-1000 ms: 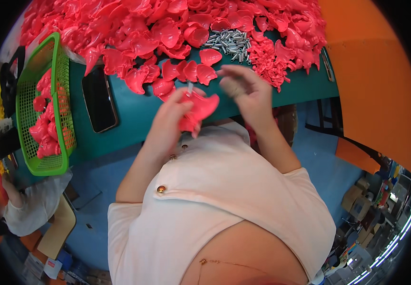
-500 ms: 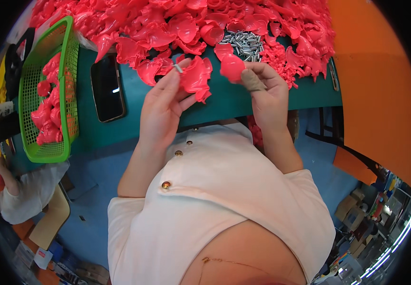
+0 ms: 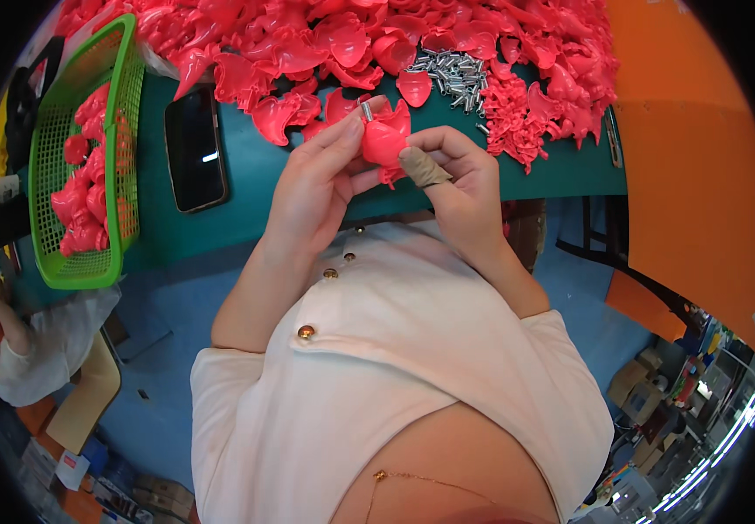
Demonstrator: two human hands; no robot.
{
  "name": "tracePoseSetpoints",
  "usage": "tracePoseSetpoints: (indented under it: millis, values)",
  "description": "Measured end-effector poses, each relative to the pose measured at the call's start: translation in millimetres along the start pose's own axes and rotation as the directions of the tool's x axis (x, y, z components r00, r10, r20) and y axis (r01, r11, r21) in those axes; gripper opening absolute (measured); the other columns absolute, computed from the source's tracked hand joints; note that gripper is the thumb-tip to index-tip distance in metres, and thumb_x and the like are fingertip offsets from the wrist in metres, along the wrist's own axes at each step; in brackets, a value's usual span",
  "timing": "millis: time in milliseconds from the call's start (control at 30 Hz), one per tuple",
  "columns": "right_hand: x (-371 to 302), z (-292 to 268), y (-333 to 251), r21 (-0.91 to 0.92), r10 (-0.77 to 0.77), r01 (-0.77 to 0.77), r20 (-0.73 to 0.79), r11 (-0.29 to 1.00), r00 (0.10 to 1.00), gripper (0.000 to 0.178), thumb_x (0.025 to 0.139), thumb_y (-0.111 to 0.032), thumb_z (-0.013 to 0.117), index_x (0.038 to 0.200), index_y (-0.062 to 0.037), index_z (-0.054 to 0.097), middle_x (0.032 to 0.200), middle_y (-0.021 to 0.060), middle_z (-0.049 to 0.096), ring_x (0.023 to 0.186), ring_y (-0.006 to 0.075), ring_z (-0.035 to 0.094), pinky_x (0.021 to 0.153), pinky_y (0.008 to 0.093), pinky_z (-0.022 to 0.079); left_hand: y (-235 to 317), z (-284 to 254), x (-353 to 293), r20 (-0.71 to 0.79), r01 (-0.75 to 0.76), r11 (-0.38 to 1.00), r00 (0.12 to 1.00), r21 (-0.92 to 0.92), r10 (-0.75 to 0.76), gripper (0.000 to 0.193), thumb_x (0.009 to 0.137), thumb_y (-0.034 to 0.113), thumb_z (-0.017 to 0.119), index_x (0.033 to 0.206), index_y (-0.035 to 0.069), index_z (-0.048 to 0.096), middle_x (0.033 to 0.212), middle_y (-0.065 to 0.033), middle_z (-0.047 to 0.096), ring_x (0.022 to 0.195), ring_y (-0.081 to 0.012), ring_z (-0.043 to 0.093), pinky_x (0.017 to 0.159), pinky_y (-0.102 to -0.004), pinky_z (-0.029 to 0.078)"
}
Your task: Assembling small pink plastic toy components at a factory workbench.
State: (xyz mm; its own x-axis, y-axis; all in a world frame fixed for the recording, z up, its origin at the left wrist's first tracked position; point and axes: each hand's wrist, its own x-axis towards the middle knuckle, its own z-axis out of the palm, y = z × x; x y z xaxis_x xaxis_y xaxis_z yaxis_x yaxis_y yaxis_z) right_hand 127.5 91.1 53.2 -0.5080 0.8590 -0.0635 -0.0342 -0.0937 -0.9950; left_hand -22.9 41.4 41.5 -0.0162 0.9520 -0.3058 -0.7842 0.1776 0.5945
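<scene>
My left hand (image 3: 312, 188) is closed on a glossy pink plastic shell (image 3: 400, 118) with a ragged outline. Between its thumb and fingers a small silvery metal cylinder (image 3: 366, 111) sticks up. My right hand (image 3: 466, 194), its thumb wrapped in a tan cover (image 3: 425, 168), pinches a rounded pink plastic piece (image 3: 382, 142) against the shell's inner side. That piece hides much of the shell. Just beyond both hands, a loose pink shell (image 3: 414, 88) lies beside a heap of metal cylinders (image 3: 456, 80).
A large pile of pink shells (image 3: 290, 39) covers the far side of the green table (image 3: 561, 175). Small pink parts (image 3: 517, 118) lie at the right. To the left are a black phone (image 3: 196, 153) and a green basket (image 3: 118, 205) holding pink pieces. A person (image 3: 54, 345) sits at far left.
My right hand has moved left, bringing the rounded pink piece from apart onto the shell in my left hand. The left hand has shifted slightly right and still grips shell and cylinder.
</scene>
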Motion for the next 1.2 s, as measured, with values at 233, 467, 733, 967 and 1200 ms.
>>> tracePoseSetpoints:
  millis: [233,467,733,967,1200]
  values:
    - [-4,-4,-2,-0.135,-0.001,0.003,0.018,0.991,1.000,0.013,0.086,-0.007,0.062,0.093,0.0029,0.059,0.080,0.0025,0.062,0.072,0.0029,0.054,0.063,0.0164,0.041,-5,-13,5,0.046,0.096,0.992,0.995,-0.077,-0.092,0.038,0.095,0.022,0.044,0.126,-0.001,0.045,0.106,-0.0127,0.061,0.094,-0.0219,0.063,0.084,-0.0350,0.052]
    - [-7,-5,3,-0.188,-0.103,0.101,0.002,0.977,0.995,0.011,0.086,-0.005,0.060,0.093,0.0034,0.059,0.082,0.0010,0.059,0.074,0.0030,0.054,0.062,0.0163,0.040,-2,-6,5,0.063,0.109,0.989,0.993,-0.098,-0.103,0.039,0.095,0.024,0.045,0.125,-0.001,0.046,0.105,-0.0130,0.062,0.094,-0.0210,0.063,0.083,-0.0345,0.052]
    - [-9,-3,-2,-0.094,-0.131,0.123,-0.084,0.988,0.988,0.010,0.086,-0.004,0.060,0.092,0.0038,0.059,0.081,0.0003,0.057,0.072,0.0034,0.053,0.062,0.0167,0.039,4,1,4,0.081,0.112,0.989,0.991,-0.101,-0.104,0.038,0.095,0.024,0.045,0.124,-0.001,0.047,0.105,-0.0134,0.062,0.095,-0.0203,0.063,0.083,-0.0338,0.052]
    - [-7,-5,-4,-0.117,-0.163,0.158,-0.036,0.981,0.986,0.009,0.086,-0.004,0.060,0.091,0.0037,0.058,0.080,0.0000,0.057,0.072,0.0035,0.052,0.063,0.0167,0.039,2,-3,7,0.069,0.097,0.994,0.993,-0.043,-0.094,0.037,0.095,0.023,0.046,0.121,-0.002,0.049,0.105,-0.0135,0.062,0.095,-0.0203,0.063,0.082,-0.0337,0.053]
    - [-7,-5,0,-0.282,-0.217,0.205,-0.011,0.937,0.976,0.009,0.086,-0.003,0.060,0.091,0.0041,0.058,0.080,0.0006,0.054,0.071,0.0045,0.051,0.065,0.0168,0.039,3,-2,7,0.034,0.093,0.995,0.995,-0.037,-0.091,0.033,0.095,0.023,0.046,0.115,-0.002,0.053,0.103,-0.0134,0.062,0.093,-0.0202,0.063,0.081,-0.0331,0.053]
